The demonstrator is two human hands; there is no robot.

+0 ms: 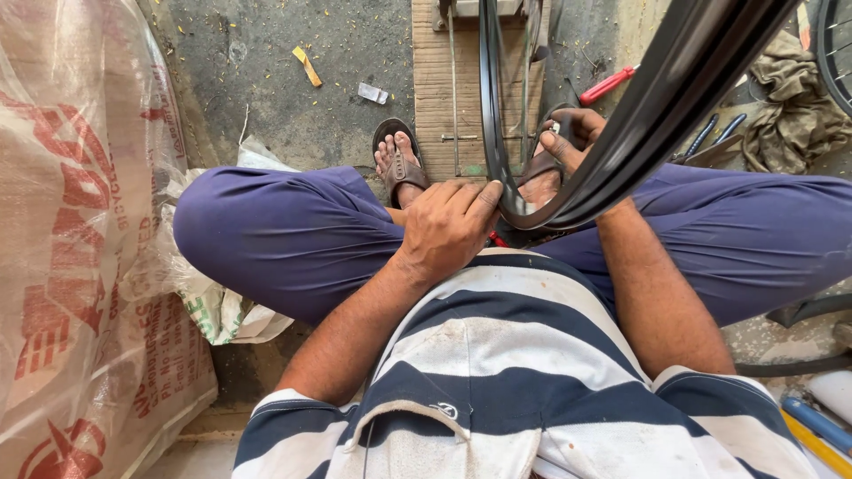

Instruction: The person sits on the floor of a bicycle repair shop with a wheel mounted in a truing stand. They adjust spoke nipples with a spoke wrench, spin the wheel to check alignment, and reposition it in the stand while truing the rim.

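**Bare rim in both hands, wheel far from done**

The black metal bicycle wheel rim (pixel 568 191) stands upright btwn the person's knees, its low curve just above the lap, w/ thin spokes (pixel 525 80) running up toward the far edge of view. No tyre or tube on it: the channel shows bare all along the visible arc. So, as a judgement, work's at the rim/spoke stage; fitting rubber is left. Can't tell how many spokes are seated, hub is out of view.

Left hand (pixel 448 226) clasps the near-left bottom of the rim, thumb pressed along its edge. Right hand (pixel 571 133) reaches behind the rim on the far side, fingers curled; looks closed on rim or spoke, but can't tell which.

Beyond: a wooden plank (pixel 435 98) on the concrete floor (pixel 266 80), feet in brown sandals (pixel 398 160). Far right, a red-handled tool (pixel 608 85) and a crumpled rag (pixel 794 106). Left, a clear plastic sack w/ red print (pixel 80 248).
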